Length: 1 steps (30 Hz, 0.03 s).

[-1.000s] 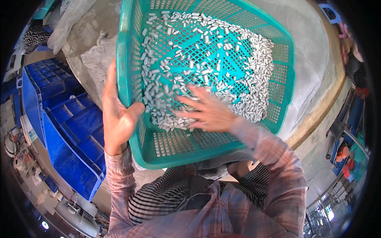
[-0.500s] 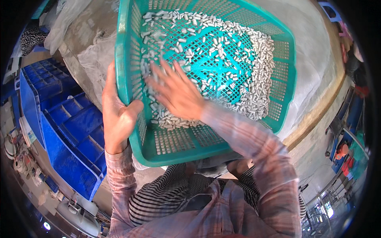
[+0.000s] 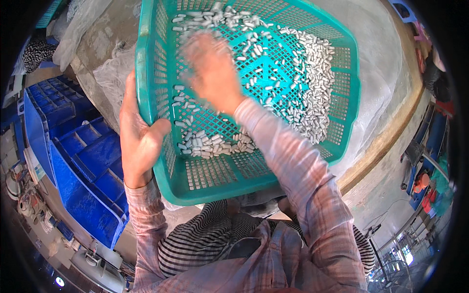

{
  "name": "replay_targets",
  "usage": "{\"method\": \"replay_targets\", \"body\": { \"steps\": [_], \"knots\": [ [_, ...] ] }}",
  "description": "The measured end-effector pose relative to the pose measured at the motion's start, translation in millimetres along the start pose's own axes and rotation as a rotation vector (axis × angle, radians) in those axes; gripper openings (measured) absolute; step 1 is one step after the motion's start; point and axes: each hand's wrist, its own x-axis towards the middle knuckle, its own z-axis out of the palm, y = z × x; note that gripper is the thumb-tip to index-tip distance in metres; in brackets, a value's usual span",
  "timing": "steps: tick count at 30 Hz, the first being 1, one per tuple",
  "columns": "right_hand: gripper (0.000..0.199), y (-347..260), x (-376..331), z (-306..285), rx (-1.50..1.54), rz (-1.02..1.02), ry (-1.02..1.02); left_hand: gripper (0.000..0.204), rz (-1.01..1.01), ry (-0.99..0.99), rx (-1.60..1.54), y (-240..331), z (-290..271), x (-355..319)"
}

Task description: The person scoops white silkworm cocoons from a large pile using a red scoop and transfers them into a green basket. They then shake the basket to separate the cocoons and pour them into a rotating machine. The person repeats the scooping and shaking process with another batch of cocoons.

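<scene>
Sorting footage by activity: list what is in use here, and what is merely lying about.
In use:
- left hand gripping the teal basket rim
- right hand, blurred, over the small white pieces

Lying about:
- blue compartment bins
- clear plastic sheet

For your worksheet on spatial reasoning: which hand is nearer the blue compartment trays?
Left. The left hand grips the basket's rim just above the blue compartment trays; the right hand is inside the basket.

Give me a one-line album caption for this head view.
Left hand holds a teal basket while the blurred right hand sweeps through small white pieces.
</scene>
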Motion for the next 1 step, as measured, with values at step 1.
{"method": "replay_targets", "body": {
  "steps": [1],
  "knots": [
    [0.073, -1.2, 1.7, -0.5, 0.003, -0.006, 0.004, 0.087, -0.002, 0.001, 0.01, -0.7, -3.5, 0.1]
  ]
}}
